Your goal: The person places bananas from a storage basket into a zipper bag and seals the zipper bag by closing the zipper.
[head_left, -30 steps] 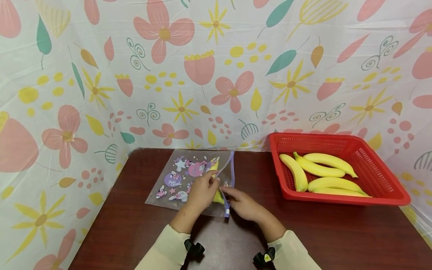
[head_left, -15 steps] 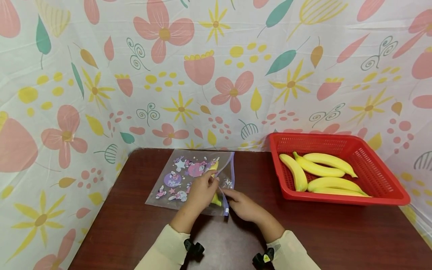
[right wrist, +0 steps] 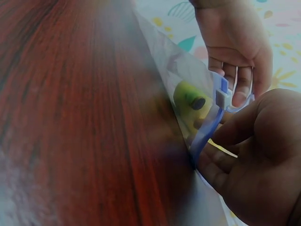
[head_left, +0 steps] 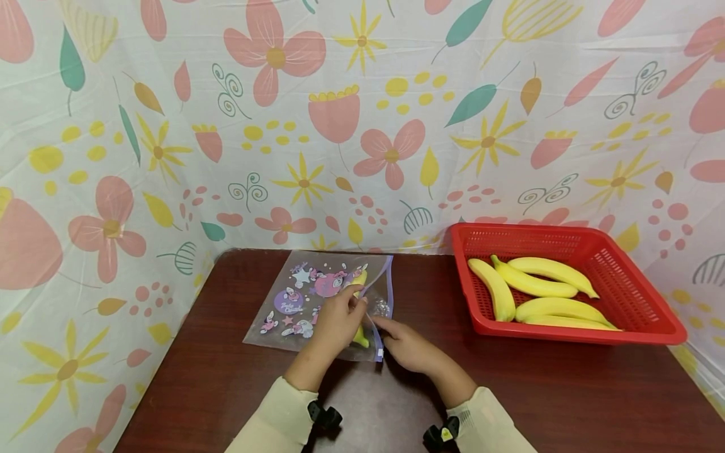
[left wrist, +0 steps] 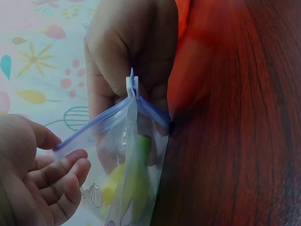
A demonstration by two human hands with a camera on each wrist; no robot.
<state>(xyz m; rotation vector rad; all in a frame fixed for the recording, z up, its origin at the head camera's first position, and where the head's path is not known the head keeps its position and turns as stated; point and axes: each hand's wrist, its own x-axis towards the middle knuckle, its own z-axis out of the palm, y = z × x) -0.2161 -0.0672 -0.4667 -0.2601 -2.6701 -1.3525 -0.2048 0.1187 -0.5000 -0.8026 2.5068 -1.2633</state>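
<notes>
A clear slider zip bag (head_left: 308,296) with purple and pink cartoon prints lies on the table, its purple-edged mouth facing right. Inside it rests a yellow banana (head_left: 360,335), its green stem end near the mouth. My left hand (head_left: 338,321) pinches the upper lip of the mouth and lifts it, as the left wrist view shows. At the lower lip, close to the white slider (right wrist: 223,99), my right hand (head_left: 410,345) holds the edge between thumb and fingers. Some of its fingertips are hidden behind the plastic.
On the right, a red plastic basket (head_left: 572,335) holds several bananas (head_left: 538,280). The dark wooden table (head_left: 430,283) ends at a flower-patterned cloth (head_left: 391,207) at the back and left.
The banana's stem end has shifted slightly left, deeper into the bag. The bag's front right corner has drawn in a little; both hands stay almost where they were.
</notes>
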